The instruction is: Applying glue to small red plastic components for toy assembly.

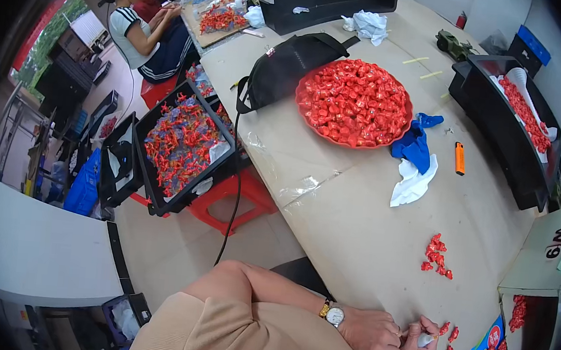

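Beige top (259,338), red pieces (454,334), orange lighter (460,159)

open passage left of red pieces (438,259) ends at red bowl (337,142).

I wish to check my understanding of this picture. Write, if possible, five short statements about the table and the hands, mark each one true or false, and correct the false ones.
1. The red bowl is filled with small red pieces. True.
2. The lighter on the table is green. False: the lighter is orange.
3. A watch is worn on the wrist of the left hand. True.
4. The blue cloth lies on top of the pieces in the bowl. False: the blue cloth lies on the table, beside the bowl.
5. The right hand is holding a white object. True.
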Demonstrator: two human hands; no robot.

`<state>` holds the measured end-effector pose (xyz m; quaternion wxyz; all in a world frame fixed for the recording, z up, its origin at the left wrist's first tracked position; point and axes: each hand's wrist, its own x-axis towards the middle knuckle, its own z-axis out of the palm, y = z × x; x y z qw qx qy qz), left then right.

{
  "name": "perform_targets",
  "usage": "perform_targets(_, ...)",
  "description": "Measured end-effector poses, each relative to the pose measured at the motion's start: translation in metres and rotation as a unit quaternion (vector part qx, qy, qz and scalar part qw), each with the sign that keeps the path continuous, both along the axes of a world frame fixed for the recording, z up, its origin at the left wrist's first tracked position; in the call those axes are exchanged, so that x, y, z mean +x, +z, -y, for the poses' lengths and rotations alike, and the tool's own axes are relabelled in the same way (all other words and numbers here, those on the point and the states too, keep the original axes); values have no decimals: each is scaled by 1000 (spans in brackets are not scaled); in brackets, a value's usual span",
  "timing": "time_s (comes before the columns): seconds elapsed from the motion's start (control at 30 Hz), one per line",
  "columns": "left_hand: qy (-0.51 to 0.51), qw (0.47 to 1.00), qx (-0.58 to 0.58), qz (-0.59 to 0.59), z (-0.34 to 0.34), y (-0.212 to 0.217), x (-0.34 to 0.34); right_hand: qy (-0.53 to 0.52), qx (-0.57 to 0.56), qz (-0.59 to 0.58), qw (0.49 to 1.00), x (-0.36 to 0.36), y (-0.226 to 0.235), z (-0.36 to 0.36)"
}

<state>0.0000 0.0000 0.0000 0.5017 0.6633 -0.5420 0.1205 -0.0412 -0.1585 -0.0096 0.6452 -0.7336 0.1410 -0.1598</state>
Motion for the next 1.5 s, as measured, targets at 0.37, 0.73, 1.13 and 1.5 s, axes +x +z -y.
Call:
perform_targets(0.37, 4, 1000, 11, -8, -8, 1, 12, -67, -5, -30, 997, 10, 14, -18)
perform_targets(0.73, -199, 489, -300, -794, -8, 32, 43, 30, 114, 65, 991, -5, 42, -34)
perform_targets(1.13, -34, 645, -204, -736, 2, 37, 17, 70, -186, 93, 976, -3, 50, -57)
perform_targets(1.5, -15, 661, -206, -721, 12, 48, 6, 44, -93, 80, 991, -13, 46, -45)
